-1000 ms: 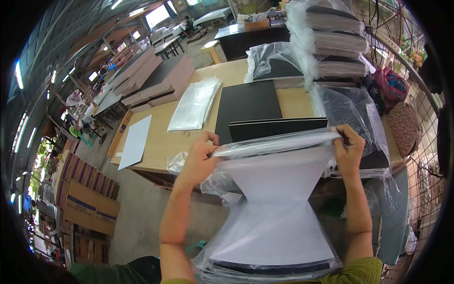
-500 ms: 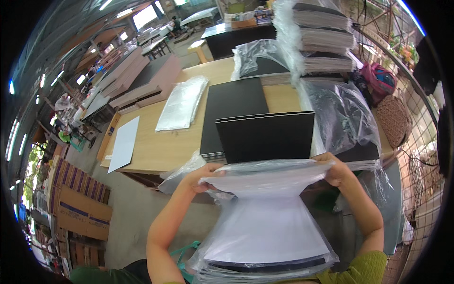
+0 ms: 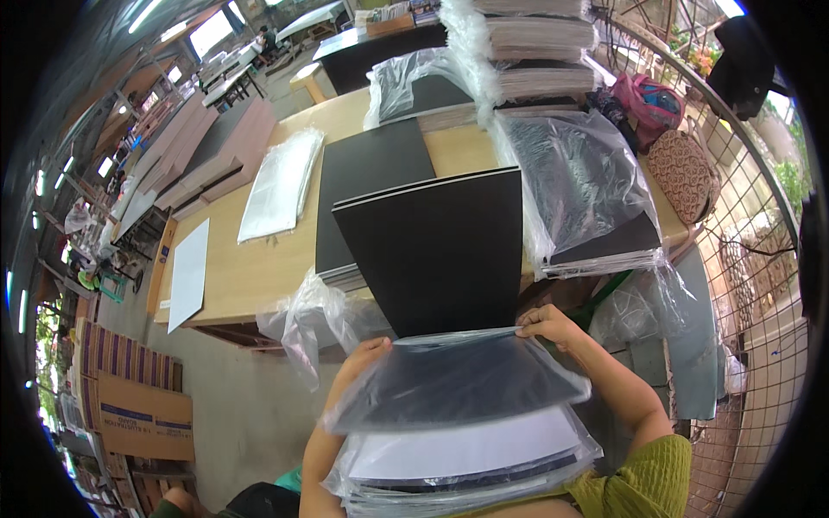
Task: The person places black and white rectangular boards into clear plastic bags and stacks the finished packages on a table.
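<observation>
Black boards (image 3: 432,250), apparently a couple together, stand tilted in front of me with their lower ends in the mouth of a clear plastic bag (image 3: 459,414). My left hand (image 3: 364,356) holds the left corner of the bag's mouth, its fingers partly hidden by the plastic. At the right corner, my right hand (image 3: 551,326) pinches the bag's edge against the boards. Below the bag, a stack of bagged boards (image 3: 458,505) with a white sheet (image 3: 466,451) on top rests close to my body. Behind the tilted boards, a stack of black boards (image 3: 371,168) lies on the wooden table (image 3: 332,116).
Left on the table lie folded clear bags (image 3: 281,186) and a white sheet (image 3: 190,272). Plastic-covered boards (image 3: 579,177) lie at right, before a tall wrapped stack (image 3: 540,47). Loose plastic (image 3: 311,319) hangs off the front edge. Wire mesh (image 3: 734,345) borders the right; cartons (image 3: 142,414) stand lower left.
The black boards have come nearer and slid down into the bag, so black now shows through its plastic. Both hands have moved lower, and the view has shifted right.
</observation>
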Demonstrator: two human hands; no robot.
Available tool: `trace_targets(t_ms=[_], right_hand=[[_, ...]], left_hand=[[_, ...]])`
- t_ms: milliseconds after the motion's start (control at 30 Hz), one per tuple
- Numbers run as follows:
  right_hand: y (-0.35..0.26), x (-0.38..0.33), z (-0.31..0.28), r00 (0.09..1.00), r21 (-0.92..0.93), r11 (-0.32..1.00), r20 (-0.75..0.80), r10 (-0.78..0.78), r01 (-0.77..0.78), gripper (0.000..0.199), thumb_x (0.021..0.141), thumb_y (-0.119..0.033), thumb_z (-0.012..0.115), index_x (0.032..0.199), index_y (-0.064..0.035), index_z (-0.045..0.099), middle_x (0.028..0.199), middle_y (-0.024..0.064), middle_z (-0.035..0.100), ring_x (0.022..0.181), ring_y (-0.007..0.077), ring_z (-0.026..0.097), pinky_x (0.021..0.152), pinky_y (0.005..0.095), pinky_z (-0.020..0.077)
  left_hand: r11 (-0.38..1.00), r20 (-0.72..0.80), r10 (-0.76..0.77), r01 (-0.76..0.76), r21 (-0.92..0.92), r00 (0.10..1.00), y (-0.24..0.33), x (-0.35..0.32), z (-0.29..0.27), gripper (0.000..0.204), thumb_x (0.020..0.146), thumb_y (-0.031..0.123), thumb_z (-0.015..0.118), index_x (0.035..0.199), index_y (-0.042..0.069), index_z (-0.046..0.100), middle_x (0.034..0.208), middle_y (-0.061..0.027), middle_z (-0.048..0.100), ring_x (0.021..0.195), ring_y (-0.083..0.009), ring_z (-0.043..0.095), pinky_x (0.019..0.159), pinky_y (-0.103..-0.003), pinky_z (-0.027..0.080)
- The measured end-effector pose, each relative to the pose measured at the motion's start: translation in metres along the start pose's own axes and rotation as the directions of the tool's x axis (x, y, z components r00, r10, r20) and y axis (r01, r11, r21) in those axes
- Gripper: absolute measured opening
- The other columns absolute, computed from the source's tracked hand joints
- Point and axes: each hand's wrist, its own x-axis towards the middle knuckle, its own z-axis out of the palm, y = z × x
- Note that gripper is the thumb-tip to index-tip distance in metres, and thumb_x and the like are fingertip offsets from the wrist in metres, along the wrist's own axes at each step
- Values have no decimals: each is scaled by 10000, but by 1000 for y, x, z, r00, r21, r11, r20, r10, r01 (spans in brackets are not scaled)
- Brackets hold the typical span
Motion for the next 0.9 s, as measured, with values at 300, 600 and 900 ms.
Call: trace_targets(t_ms=[300,600,900], right_hand=[[59,26,15,953,54,971,-191,237,-231,218,689,-139,732,821,30,692,810,119,650,780,217,578,685,322,429],[101,48,5,870,326,874,-222,441,-360,199,690,-106,716,832,26,675,816,123,643,745,224,597,665,372,467],[133,55,10,861,636,682,-53,506,-361,238,704,-121,684,914,-13,648,807,91,639,717,225,597,665,372,457]], left_hand=[[998,-204,-9,21,55,979,-63,43,-23,342,911,403,562,909,71,644,680,42,539,557,-40,437,454,-212,311],[983,36,-35,28,180,999,-32,43,-19,331,849,408,652,852,78,634,624,75,474,508,-27,368,441,-193,244],[977,-132,-200,209,53,971,-71,77,-50,279,809,368,706,812,111,599,567,77,414,469,-31,334,419,-204,236]])
